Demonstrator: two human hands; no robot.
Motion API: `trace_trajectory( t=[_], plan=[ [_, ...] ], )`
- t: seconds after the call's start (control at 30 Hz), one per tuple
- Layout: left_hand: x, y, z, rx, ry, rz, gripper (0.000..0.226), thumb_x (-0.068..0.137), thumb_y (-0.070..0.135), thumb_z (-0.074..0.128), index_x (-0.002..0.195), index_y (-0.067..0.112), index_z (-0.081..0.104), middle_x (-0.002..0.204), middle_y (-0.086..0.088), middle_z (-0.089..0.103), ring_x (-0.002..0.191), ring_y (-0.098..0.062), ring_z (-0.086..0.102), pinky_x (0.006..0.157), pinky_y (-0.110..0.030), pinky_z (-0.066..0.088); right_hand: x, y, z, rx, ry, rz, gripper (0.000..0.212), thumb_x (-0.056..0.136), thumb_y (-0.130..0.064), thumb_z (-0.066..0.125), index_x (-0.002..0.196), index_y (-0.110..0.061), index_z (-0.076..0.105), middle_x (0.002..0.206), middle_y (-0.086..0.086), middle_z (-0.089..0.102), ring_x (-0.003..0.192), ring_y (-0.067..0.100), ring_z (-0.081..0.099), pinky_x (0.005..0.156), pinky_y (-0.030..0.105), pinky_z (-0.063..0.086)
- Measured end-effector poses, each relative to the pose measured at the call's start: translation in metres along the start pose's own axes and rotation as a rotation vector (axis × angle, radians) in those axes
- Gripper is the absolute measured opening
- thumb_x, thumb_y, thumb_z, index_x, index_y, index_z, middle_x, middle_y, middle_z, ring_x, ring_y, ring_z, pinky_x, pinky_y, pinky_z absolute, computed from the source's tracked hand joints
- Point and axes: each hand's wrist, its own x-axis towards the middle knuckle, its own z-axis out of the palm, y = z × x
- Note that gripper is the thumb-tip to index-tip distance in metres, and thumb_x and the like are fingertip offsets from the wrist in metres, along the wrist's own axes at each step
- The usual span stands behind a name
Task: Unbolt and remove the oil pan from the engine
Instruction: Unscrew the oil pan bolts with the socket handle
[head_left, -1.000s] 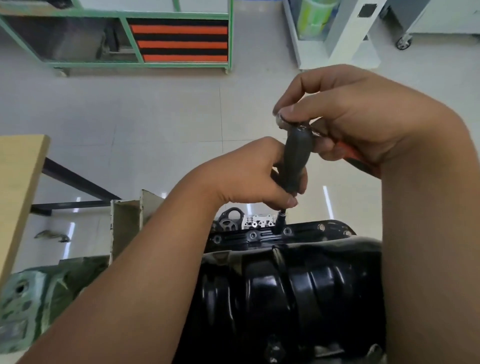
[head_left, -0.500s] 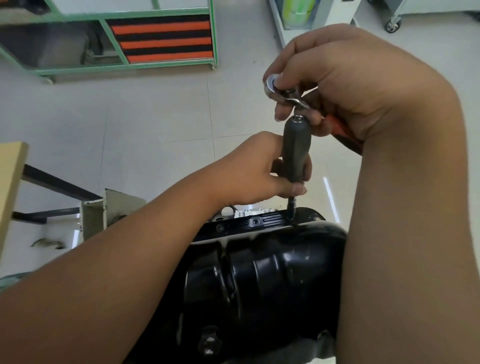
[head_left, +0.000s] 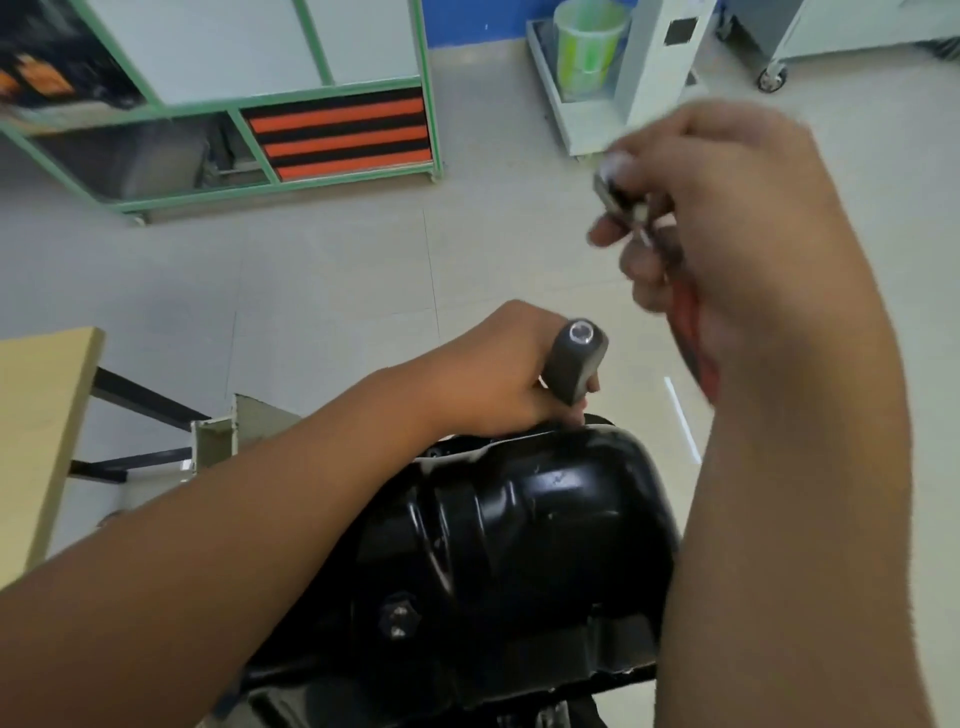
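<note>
The glossy black oil pan (head_left: 545, 525) fills the lower middle of the head view, with a drain plug (head_left: 397, 618) on its near side. At the pan's far rim my left hand (head_left: 498, 379) grips a dark grey extension handle (head_left: 574, 366) that stands upright, its open square socket end facing up. My right hand (head_left: 717, 218) is raised above and to the right of it, blurred. It holds a ratchet wrench (head_left: 623, 202) with a silver head and a red handle, apart from the extension handle. The bolt under the handle is hidden.
A green-framed rack (head_left: 343, 171) with orange and black striped panel stands across the floor at top left. A wooden tabletop edge (head_left: 47, 415) and a metal stand (head_left: 218, 431) sit at the left. A white cart base with a green bucket (head_left: 589, 47) is at top right.
My right hand has lifted the ratchet off the top of the extension handle and moved it up and right. My left hand still grips the handle on the pan's rim. The view has tilted down.
</note>
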Motion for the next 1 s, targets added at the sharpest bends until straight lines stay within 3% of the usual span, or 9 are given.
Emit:
trace_trajectory(
  t=[0.1,0.17,0.27,0.37,0.47,0.57,0.7,0.83,1.0],
  plan=[
    [0.002,0.005,0.002,0.078,0.007,0.009,0.046,0.076,-0.004,0.085,0.069,0.036,0.064,0.085,-0.004,0.074,0.085,-0.018,0.075,0.085,-0.044,0.061,-0.043,0.003,-0.015,0.316,-0.06,0.145,0.012,0.087,-0.005,0.058,0.086,-0.012,0.068,0.063,0.019,0.06,0.042,0.018,0.037,0.043,0.02,0.027],
    [0.003,0.011,0.003,0.171,-0.015,0.012,0.03,0.077,0.0,0.085,0.076,0.025,0.068,0.082,-0.001,0.072,0.084,-0.016,0.072,0.082,-0.037,0.059,-0.059,0.003,-0.019,0.372,-0.135,0.219,0.015,0.089,-0.003,0.057,0.087,-0.011,0.069,0.063,0.021,0.058,0.04,0.015,0.034,0.042,0.019,0.027],
    [0.0,0.022,0.007,0.239,-0.027,-0.001,0.015,0.084,0.004,0.079,0.081,0.01,0.066,0.082,-0.006,0.069,0.084,-0.024,0.068,0.082,-0.045,0.056,-0.069,0.001,-0.019,0.279,-0.207,0.283,0.015,0.091,-0.001,0.058,0.089,-0.009,0.07,0.062,0.024,0.058,0.039,0.015,0.034,0.041,0.017,0.027],
    [-0.005,0.028,0.01,0.21,0.026,-0.041,0.008,0.087,0.006,0.074,0.092,0.007,0.067,0.088,-0.013,0.07,0.08,-0.017,0.062,0.079,-0.042,0.055,-0.077,0.0,-0.019,0.12,-0.238,0.31,0.011,0.091,-0.003,0.062,0.088,-0.01,0.07,0.062,0.022,0.059,0.039,0.017,0.036,0.043,0.018,0.025],
    [-0.009,0.03,0.012,0.198,0.058,-0.054,0.014,0.085,0.006,0.075,0.084,0.017,0.066,0.08,-0.004,0.068,0.073,-0.01,0.059,0.07,-0.032,0.051,-0.086,-0.001,-0.019,0.068,-0.18,0.289,0.014,0.09,-0.004,0.062,0.088,-0.013,0.072,0.062,0.018,0.059,0.04,0.018,0.036,0.044,0.019,0.024],
    [-0.009,0.027,0.011,0.198,0.085,-0.067,0.035,0.082,0.005,0.079,0.072,0.032,0.058,0.075,0.002,0.064,0.073,-0.013,0.061,0.075,-0.039,0.055,-0.087,-0.002,-0.018,0.118,-0.13,0.279,0.018,0.09,-0.006,0.06,0.094,-0.015,0.074,0.064,0.017,0.06,0.04,0.017,0.035,0.043,0.021,0.025],
    [-0.009,0.029,0.012,0.227,0.093,-0.066,0.035,0.083,0.007,0.076,0.07,0.033,0.057,0.079,-0.007,0.067,0.077,-0.02,0.065,0.082,-0.048,0.058,-0.088,-0.012,-0.017,0.113,-0.188,0.262,0.015,0.094,-0.004,0.062,0.098,-0.011,0.074,0.065,0.019,0.061,0.041,0.017,0.034,0.04,0.02,0.026],
    [-0.009,0.031,0.013,0.266,0.097,-0.032,0.042,0.082,0.003,0.071,0.064,0.032,0.048,0.068,0.004,0.055,0.068,-0.014,0.053,0.075,-0.044,0.054,-0.086,-0.02,-0.017,0.062,-0.163,0.263,0.015,0.093,-0.002,0.061,0.098,-0.009,0.074,0.065,0.019,0.061,0.042,0.018,0.035,0.042,0.021,0.025],
    [-0.009,0.032,0.012,0.286,0.059,-0.034,0.035,0.082,0.007,0.071,0.065,0.032,0.054,0.069,0.004,0.057,0.067,-0.011,0.054,0.073,-0.041,0.054,-0.084,-0.029,-0.016,-0.092,-0.176,0.259,0.019,0.088,-0.005,0.062,0.091,-0.017,0.075,0.059,0.009,0.059,0.046,0.018,0.036,0.045,0.025,0.023]
  ],
)
